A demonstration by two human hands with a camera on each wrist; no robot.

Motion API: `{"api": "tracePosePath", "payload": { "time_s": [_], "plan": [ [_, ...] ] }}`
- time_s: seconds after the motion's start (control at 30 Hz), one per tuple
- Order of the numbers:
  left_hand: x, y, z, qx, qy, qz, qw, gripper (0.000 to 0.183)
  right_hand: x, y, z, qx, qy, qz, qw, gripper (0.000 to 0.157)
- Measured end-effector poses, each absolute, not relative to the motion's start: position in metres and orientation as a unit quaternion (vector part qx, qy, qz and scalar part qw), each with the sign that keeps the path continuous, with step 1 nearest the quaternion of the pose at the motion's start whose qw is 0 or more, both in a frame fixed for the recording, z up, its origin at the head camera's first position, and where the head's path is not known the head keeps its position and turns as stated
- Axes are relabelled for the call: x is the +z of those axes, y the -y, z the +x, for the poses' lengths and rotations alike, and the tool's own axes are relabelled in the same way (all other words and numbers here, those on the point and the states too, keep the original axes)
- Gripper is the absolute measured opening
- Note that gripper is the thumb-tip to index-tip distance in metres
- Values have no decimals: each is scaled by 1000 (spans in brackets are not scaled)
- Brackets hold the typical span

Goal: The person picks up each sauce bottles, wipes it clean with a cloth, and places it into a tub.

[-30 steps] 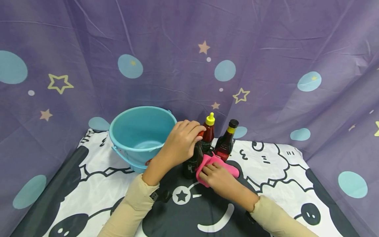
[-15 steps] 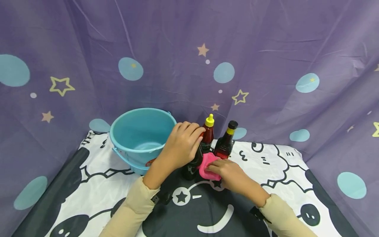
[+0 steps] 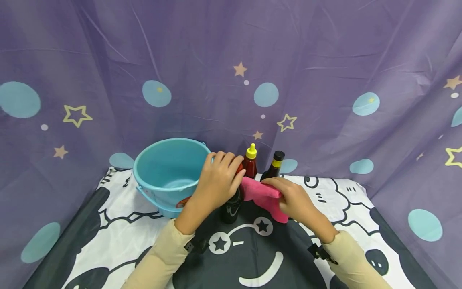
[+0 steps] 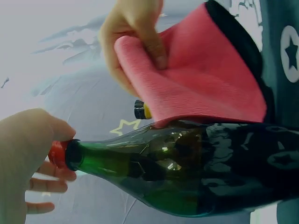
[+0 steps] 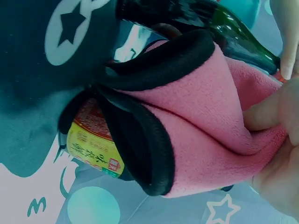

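Note:
In the head view my left hand (image 3: pixel 216 180) holds an upright dark green glass bottle (image 4: pixel 173 163) by its red cap (image 4: pixel 58 153), thumb on one side and fingers on the other. My right hand (image 3: pixel 297 202) pinches a pink cloth (image 3: pixel 264 196) with black edging. Folded in my fingers, the cloth hangs against or very close to the bottle's side in the left wrist view. Just behind stand a red sauce bottle with a yellow nozzle (image 3: pixel 250 160) and a dark bottle with a black cap (image 3: pixel 273 168). The cloth partly hides the black-capped bottle, whose yellow label (image 5: pixel 96 144) shows in the right wrist view.
A light blue bucket (image 3: pixel 144 176) stands left of the bottles, close to my left forearm. The table is covered by a black and white cartoon cloth (image 3: pixel 260 253). A purple curtain (image 3: pixel 216 52) with stars and dots hangs right behind the bottles.
My right hand has lifted the pink cloth from low beside the green bottle and moved up and right with it. The left hand stays on the cap. The head view has tilted slightly upward.

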State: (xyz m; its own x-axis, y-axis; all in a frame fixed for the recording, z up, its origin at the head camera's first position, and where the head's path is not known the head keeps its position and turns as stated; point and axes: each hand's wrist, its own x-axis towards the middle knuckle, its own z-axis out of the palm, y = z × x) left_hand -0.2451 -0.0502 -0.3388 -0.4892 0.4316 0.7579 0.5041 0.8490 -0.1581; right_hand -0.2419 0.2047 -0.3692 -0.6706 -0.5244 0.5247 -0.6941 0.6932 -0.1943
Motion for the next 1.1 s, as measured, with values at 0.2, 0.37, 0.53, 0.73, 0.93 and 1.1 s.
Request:
{"api": "tracePosePath", "payload": {
  "time_s": [0.2,0.37,0.53,0.73,0.93,1.1],
  "plan": [
    [-334,47,-242,10,857,-252,449,31,-360,-209,-241,222,897,309,225,54],
    [-327,50,-244,12,857,-276,435,31,-355,-210,-240,226,897,305,225,54],
    [-324,56,-246,-17,867,-304,394,28,-354,-212,-239,223,896,307,229,53],
    [-320,64,-250,-46,878,-330,345,24,-351,-215,-241,234,898,293,232,54],
    [-319,66,-254,-90,869,-367,319,19,-348,-216,-244,244,896,289,231,54],
    [-319,62,-256,-115,865,-382,305,16,-348,-216,-246,248,899,286,223,54]
  ]
}}
